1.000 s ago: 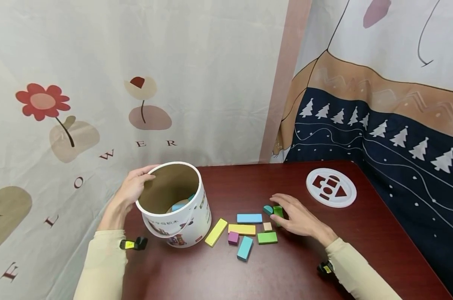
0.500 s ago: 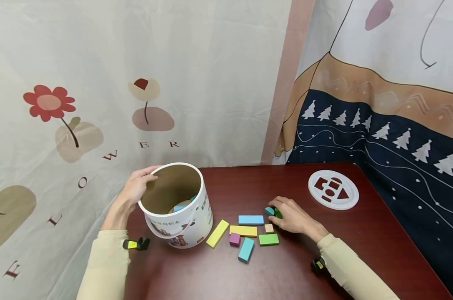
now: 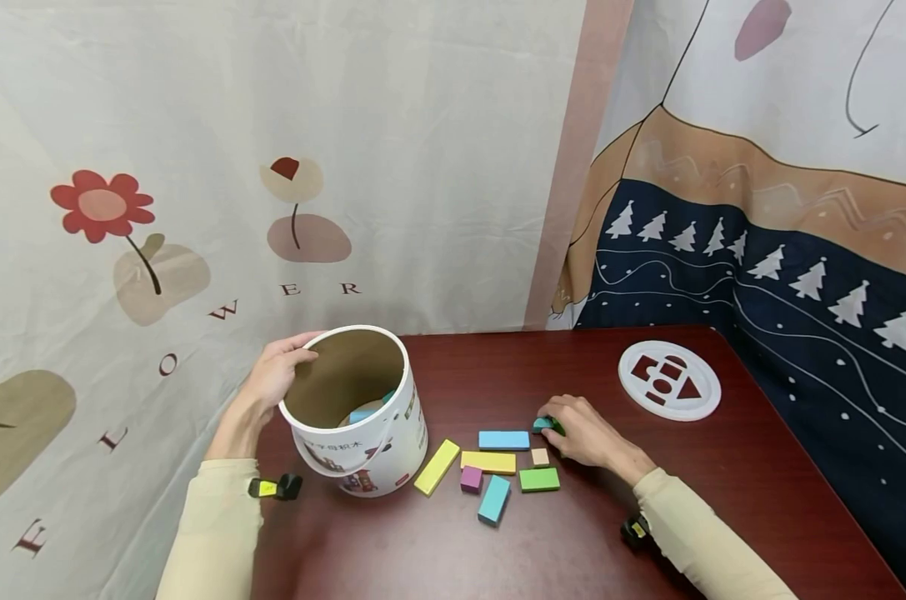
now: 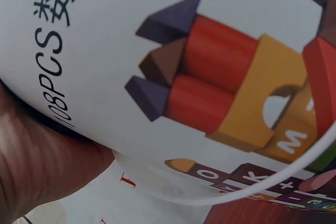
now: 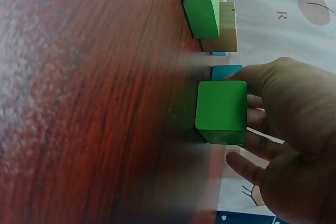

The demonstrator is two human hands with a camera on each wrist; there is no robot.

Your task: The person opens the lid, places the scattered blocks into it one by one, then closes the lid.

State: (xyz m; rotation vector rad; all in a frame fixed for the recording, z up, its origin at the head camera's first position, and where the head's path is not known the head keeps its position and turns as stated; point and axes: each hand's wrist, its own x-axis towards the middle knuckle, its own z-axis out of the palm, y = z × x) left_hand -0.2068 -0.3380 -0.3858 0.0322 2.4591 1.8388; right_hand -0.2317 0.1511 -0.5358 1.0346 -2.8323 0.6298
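My left hand [image 3: 271, 379] grips the rim of a white bucket [image 3: 392, 450], thumb over the edge; the bucket tilts with its mouth toward me. In the left wrist view, the printed wall of the bucket [image 4: 115, 87] fills most of the frame. My right hand [image 3: 583, 429] pinches a teal half-round block [image 3: 541, 425] between thumb and fingers. A green block [image 5: 221, 106] stands beside it, under the palm side of the hand. In the right wrist view the thumb tip lies against the teal block [image 5: 223, 71], while the green block hides part of the fingers.
Left of the right hand lie a blue block [image 3: 503, 440], two yellow blocks [image 3: 488, 462], a purple cube [image 3: 471, 478], a teal block [image 3: 493, 500], a green block [image 3: 539, 479] and a small wooden block [image 3: 540, 457]. A white lid [image 3: 633, 392] with shaped cutouts lies at the back right.
The right hand has moved down and left over the green block, its fingers closing in on the teal half-round block, which has tipped slightly. The left hand still holds the bucket.
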